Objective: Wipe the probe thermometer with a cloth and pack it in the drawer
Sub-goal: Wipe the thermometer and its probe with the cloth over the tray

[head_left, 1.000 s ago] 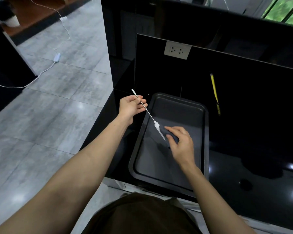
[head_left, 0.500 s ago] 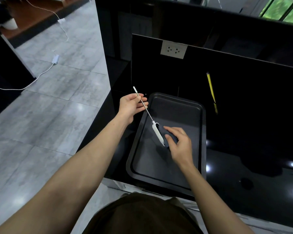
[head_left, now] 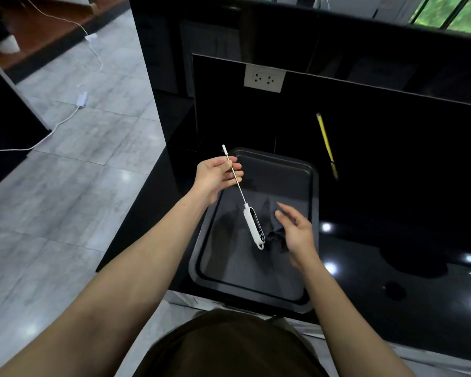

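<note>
The white probe thermometer (head_left: pixel 253 227) hangs tilted over a dark baking tray (head_left: pixel 245 276). My left hand (head_left: pixel 215 178) pinches its thin metal stem near the capped tip, and the white body with its dark display points down to the right. A dark crumpled cloth (head_left: pixel 273 236) lies in the tray just right of the thermometer's body. My right hand (head_left: pixel 297 235) hovers over the cloth's right side with its fingers apart and nothing in them. No drawer is in sight.
The tray sits at the left end of a glossy black counter (head_left: pixel 392 268). A yellow stick-like item (head_left: pixel 325 142) lies behind the tray, below a white wall socket (head_left: pixel 264 78). To the left is grey tiled floor with a white cable (head_left: pixel 82 99).
My right hand has lifted off the cloth and opened. The thermometer's body has swung lower over the tray, and my left hand keeps its hold on the stem.
</note>
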